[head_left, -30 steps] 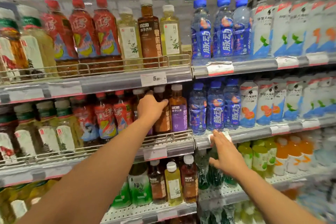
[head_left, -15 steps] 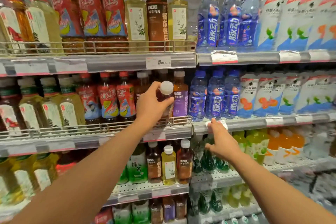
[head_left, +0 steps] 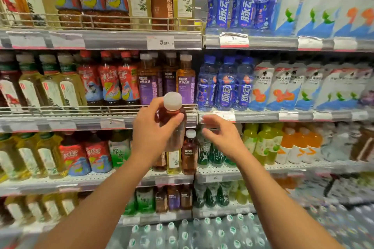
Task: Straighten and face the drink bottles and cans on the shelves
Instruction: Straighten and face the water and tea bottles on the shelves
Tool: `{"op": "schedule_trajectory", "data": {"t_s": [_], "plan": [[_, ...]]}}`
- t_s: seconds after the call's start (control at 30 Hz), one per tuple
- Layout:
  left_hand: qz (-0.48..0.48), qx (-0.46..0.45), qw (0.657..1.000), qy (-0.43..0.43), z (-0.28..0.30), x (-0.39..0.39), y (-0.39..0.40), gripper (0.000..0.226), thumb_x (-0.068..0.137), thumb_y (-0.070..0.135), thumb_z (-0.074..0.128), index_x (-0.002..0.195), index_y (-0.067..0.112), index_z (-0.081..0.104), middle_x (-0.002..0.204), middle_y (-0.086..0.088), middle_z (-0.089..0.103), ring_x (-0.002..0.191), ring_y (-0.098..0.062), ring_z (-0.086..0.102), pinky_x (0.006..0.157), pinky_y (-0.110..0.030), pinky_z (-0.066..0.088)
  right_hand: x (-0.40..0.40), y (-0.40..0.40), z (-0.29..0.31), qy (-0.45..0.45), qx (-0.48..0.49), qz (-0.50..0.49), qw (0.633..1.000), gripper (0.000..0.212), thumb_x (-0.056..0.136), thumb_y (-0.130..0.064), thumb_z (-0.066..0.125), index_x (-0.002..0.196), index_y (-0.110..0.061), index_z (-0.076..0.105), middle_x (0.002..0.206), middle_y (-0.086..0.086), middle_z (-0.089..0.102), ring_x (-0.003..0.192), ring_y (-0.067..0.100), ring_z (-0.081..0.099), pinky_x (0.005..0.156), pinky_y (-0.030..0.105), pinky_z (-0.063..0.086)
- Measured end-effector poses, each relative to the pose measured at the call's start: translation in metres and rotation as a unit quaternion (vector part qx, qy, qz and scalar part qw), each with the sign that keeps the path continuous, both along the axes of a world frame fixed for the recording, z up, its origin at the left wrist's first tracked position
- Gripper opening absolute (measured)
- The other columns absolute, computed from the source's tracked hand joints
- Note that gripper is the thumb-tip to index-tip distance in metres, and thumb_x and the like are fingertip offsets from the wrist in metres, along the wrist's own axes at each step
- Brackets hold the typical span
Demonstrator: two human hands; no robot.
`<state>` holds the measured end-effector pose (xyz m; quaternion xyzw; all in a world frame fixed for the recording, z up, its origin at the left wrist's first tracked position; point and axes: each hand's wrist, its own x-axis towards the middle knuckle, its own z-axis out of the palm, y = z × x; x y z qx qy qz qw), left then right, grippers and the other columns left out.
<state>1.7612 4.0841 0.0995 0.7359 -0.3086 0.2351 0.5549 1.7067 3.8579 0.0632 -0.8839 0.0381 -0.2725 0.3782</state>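
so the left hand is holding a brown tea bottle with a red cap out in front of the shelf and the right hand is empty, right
Not quite: the cap is white, not red, as the head view shows. The rest stands: the left hand grips the brown tea bottle out in front of the shelf, and the right hand holds nothing.

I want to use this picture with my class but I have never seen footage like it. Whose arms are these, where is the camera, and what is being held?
There is no machine: a person wears a camera on the head, looking forward and down, so you see their own arms. In front stand shop shelves of drink bottles behind a wire rail. The left hand grips a brown tea bottle with a white cap, lifted off the shelf and tilted toward the camera. The right hand hovers beside it with relaxed fingers, holding nothing. Purple-labelled tea bottles stand on the shelf just behind.
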Motion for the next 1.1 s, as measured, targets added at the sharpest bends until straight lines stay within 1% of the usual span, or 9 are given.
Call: {"op": "schedule_trajectory", "data": {"t_s": [0.07,0.17,0.33,0.53,0.73,0.9,0.97,1.07,1.1], "plan": [[-0.01,0.02,0.999,0.024,-0.01,-0.012,0.001,0.046,0.077,0.062,0.068,0.117,0.04,0.063,0.104,0.004,0.066,0.099,-0.019,0.063,0.087,-0.048,0.053,-0.022,0.023,-0.006,-0.036,0.04,0.046,0.997,0.039,0.087,-0.032,0.069,0.126,-0.028,0.065,0.118,-0.016,0.071,0.11,0.0,0.065,0.099,0.032,0.053],[-0.038,0.04,0.997,0.051,-0.025,-0.028,0.002,0.038,0.083,0.052,0.075,0.116,0.038,0.065,0.104,0.012,0.07,0.103,-0.012,0.065,0.09,-0.044,0.054,-0.047,0.048,-0.016,-0.032,0.038,0.08,0.996,0.051,0.084,-0.038,0.073,0.133,-0.036,0.057,0.119,-0.02,0.069,0.108,0.0,0.065,0.094,0.019,0.051],[-0.108,0.03,0.987,0.113,-0.045,-0.051,-0.01,0.028,0.087,0.031,0.08,0.111,0.036,0.066,0.1,0.015,0.073,0.095,-0.003,0.069,0.085,-0.033,0.056,-0.071,0.057,-0.037,0.018,0.032,0.072,0.997,0.071,0.078,-0.052,0.077,0.14,-0.041,0.046,0.123,-0.023,0.064,0.112,-0.005,0.06,0.094,0.018,0.048],[-0.138,0.04,0.978,0.148,-0.069,-0.066,-0.027,0.028,0.085,0.032,0.081,0.107,0.042,0.067,0.098,0.023,0.072,0.091,0.002,0.068,0.074,-0.012,0.049,-0.087,0.056,-0.059,0.009,0.079,0.017,0.997,0.056,0.066,-0.04,0.085,0.115,-0.04,0.059,0.104,-0.02,0.07,0.095,0.001,0.067,0.077,0.016,0.05],[-0.134,0.132,0.959,0.212,-0.124,-0.049,-0.009,0.026,0.088,0.054,0.065,0.113,0.05,0.06,0.1,0.032,0.067,0.089,0.006,0.066,0.074,-0.019,0.051,-0.098,0.048,-0.096,0.055,0.093,-0.033,0.994,0.055,0.058,-0.051,0.089,0.105,-0.039,0.063,0.096,-0.022,0.072,0.088,-0.001,0.068,0.074,0.014,0.049],[-0.088,0.249,0.915,0.304,-0.21,-0.024,0.01,0.015,0.098,0.036,0.064,0.111,0.03,0.065,0.098,0.013,0.07,0.088,-0.001,0.065,0.084,-0.03,0.056,-0.106,0.033,-0.117,0.1,0.119,-0.084,0.984,0.052,0.059,-0.048,0.092,0.099,-0.038,0.061,0.095,-0.03,0.069,0.086,-0.007,0.065,0.069,0.007,0.043],[-0.073,0.272,0.9,0.333,-0.243,-0.014,0.017,0.019,0.098,0.033,0.064,0.116,0.024,0.065,0.109,0.007,0.07,0.09,-0.006,0.066,0.081,-0.03,0.056,-0.108,0.029,-0.124,0.119,0.126,-0.091,0.981,0.055,0.061,-0.047,0.093,0.103,-0.037,0.058,0.095,-0.029,0.069,0.086,-0.006,0.066,0.069,0.011,0.046],[-0.035,0.316,0.874,0.368,-0.284,0.006,0.018,0.031,0.1,0.029,0.063,0.13,0.024,0.061,0.123,0.005,0.067,0.071,0.003,0.06,0.053,-0.009,0.044,-0.11,0.025,-0.137,0.133,0.145,-0.101,0.975,0.061,0.061,-0.046,0.093,0.109,-0.041,0.056,0.099,-0.027,0.07,0.088,-0.002,0.068,0.076,0.029,0.055],[-0.03,0.329,0.866,0.375,-0.294,0.013,0.016,0.038,0.1,0.028,0.062,0.137,0.024,0.057,0.126,0.004,0.067,0.068,0.002,0.06,0.053,-0.009,0.043,-0.111,0.024,-0.141,0.137,0.153,-0.106,0.973,0.061,0.062,-0.044,0.093,0.11,-0.043,0.055,0.099,-0.027,0.07,0.089,-0.003,0.068,0.077,0.031,0.055]]}}
